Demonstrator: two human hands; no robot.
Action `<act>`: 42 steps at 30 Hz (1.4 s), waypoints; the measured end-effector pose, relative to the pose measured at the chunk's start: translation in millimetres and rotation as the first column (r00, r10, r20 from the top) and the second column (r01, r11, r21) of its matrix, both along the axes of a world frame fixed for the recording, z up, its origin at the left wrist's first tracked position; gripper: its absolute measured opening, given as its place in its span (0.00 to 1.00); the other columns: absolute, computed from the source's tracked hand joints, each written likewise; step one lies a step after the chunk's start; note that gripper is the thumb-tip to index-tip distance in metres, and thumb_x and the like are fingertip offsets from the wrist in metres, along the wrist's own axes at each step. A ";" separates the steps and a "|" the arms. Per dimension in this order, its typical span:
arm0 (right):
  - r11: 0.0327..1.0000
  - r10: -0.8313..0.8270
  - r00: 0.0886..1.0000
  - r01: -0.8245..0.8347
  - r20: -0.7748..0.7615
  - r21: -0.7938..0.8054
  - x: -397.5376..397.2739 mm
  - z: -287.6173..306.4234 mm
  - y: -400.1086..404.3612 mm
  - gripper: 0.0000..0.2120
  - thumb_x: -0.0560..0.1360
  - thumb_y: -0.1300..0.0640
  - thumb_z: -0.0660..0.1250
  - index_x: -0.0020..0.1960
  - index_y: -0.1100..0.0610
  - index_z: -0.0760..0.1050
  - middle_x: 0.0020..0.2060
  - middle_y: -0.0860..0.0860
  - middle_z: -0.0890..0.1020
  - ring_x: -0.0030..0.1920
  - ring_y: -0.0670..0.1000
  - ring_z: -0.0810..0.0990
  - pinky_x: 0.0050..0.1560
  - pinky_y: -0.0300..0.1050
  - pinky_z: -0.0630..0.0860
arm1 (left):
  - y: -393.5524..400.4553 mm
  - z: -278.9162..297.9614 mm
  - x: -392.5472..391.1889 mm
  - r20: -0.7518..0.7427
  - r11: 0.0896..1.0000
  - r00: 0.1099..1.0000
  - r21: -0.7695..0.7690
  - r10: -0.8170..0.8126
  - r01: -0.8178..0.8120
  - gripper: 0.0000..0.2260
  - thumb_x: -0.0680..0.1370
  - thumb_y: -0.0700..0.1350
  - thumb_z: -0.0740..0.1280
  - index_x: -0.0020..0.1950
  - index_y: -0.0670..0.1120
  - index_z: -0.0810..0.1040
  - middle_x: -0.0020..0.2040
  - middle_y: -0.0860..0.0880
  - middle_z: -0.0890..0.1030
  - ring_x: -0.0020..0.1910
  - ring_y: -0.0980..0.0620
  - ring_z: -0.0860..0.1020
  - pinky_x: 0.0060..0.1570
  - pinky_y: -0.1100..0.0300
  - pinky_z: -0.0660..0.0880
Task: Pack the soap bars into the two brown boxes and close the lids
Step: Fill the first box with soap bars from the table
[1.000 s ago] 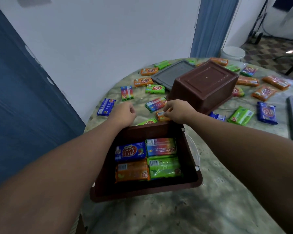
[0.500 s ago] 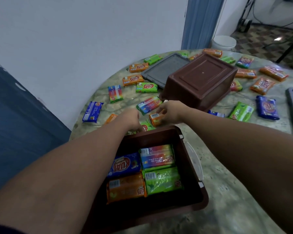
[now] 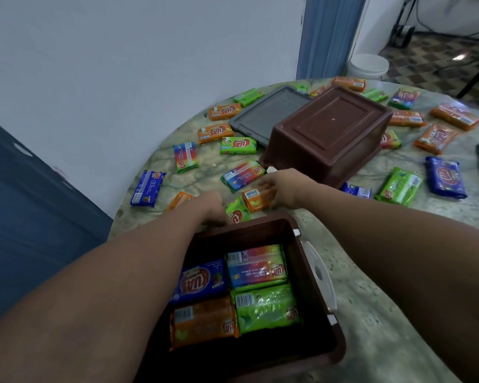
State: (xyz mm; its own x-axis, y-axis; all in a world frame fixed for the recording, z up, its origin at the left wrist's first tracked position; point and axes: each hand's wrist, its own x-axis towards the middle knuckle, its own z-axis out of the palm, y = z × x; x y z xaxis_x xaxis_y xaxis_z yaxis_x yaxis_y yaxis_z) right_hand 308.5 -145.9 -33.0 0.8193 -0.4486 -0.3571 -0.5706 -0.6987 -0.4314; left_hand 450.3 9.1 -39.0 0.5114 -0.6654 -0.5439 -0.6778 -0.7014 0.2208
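Head view: my right hand (image 3: 284, 189) pinches the orange bar (image 3: 257, 199), left grip (image 3: 212, 208) state unclear near the green bar (image 3: 237, 214); lift w/ care, lay flat in the open box (image 3: 335, 352).

Our open brown box (image 3: 313, 239) nearest us with four wrapped soap bars (image 3: 256, 265) lying flat inside, second brown box (image 3: 327, 134) upside down beyond it, loose soap bars (image 3: 238, 145) scattered around, two grey lids (image 3: 266, 113) lying flat
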 end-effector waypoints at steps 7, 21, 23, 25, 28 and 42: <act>0.978 0.102 0.988 -0.121 -0.116 -0.169 8.5 -8.2 0.9 0.36 0.74 0.49 0.74 0.77 0.37 0.61 0.64 0.55 0.71 0.61 0.58 0.73 0.55 0.50 0.74 | -3.9 1.8 2.7 -0.054 0.952 0.989 -0.268 0.139 -0.148 0.16 0.76 0.45 0.70 0.62 0.45 0.74 0.55 0.46 0.78 0.53 0.47 0.77 0.46 0.57 0.71; 0.947 0.101 0.975 -0.155 -0.198 -0.281 21.0 -16.4 14.1 0.29 0.73 0.42 0.72 0.69 0.55 0.70 0.64 0.55 0.76 0.66 0.58 0.73 0.67 0.57 0.68 | 4.6 0.2 7.7 -0.052 0.923 0.975 -0.314 0.216 -0.222 0.17 0.76 0.45 0.69 0.61 0.44 0.67 0.51 0.45 0.76 0.48 0.47 0.75 0.36 0.56 0.67; 0.983 0.043 0.996 -0.056 -0.075 -0.177 22.7 -10.7 15.3 0.38 0.69 0.40 0.75 0.71 0.56 0.65 0.63 0.56 0.74 0.63 0.58 0.75 0.63 0.54 0.74 | 5.4 1.2 10.0 -0.060 0.916 0.971 -0.321 0.232 -0.239 0.18 0.76 0.45 0.69 0.61 0.46 0.65 0.52 0.45 0.77 0.47 0.48 0.76 0.39 0.55 0.68; 0.992 -0.026 1.000 0.025 -0.007 -0.124 24.3 -2.6 15.2 0.43 0.69 0.37 0.74 0.74 0.57 0.61 0.65 0.58 0.71 0.63 0.60 0.74 0.63 0.55 0.75 | 6.8 2.0 10.7 -0.068 0.914 0.970 -0.323 0.235 -0.244 0.19 0.76 0.45 0.69 0.63 0.47 0.65 0.53 0.45 0.77 0.47 0.49 0.76 0.39 0.55 0.70; 0.984 -0.122 0.991 0.128 0.053 -0.124 27.0 9.3 16.8 0.43 0.71 0.36 0.72 0.74 0.58 0.60 0.66 0.60 0.69 0.66 0.63 0.70 0.65 0.57 0.72 | 10.0 8.8 11.0 -0.075 0.895 0.966 -0.365 0.248 -0.258 0.26 0.76 0.50 0.69 0.71 0.46 0.64 0.61 0.43 0.77 0.55 0.45 0.77 0.49 0.52 0.75; 0.959 -0.270 0.931 0.282 0.244 -0.016 5.9 49.8 63.4 0.45 0.68 0.34 0.72 0.73 0.57 0.60 0.64 0.58 0.69 0.63 0.60 0.71 0.64 0.59 0.73 | 54.7 59.5 -8.2 -0.017 0.847 0.982 -0.503 0.190 -0.172 0.33 0.74 0.61 0.67 0.74 0.51 0.58 0.72 0.43 0.68 0.64 0.44 0.74 0.63 0.44 0.74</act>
State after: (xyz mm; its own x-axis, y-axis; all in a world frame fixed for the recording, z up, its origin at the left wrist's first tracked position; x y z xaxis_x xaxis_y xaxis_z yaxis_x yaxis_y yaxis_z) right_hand 314.4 -82.5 16.8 0.7183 -0.6816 -0.1394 -0.6299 -0.5521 -0.5463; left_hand 442.1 63.8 20.5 0.6607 -0.7366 -0.1442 -0.5626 -0.6131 0.5546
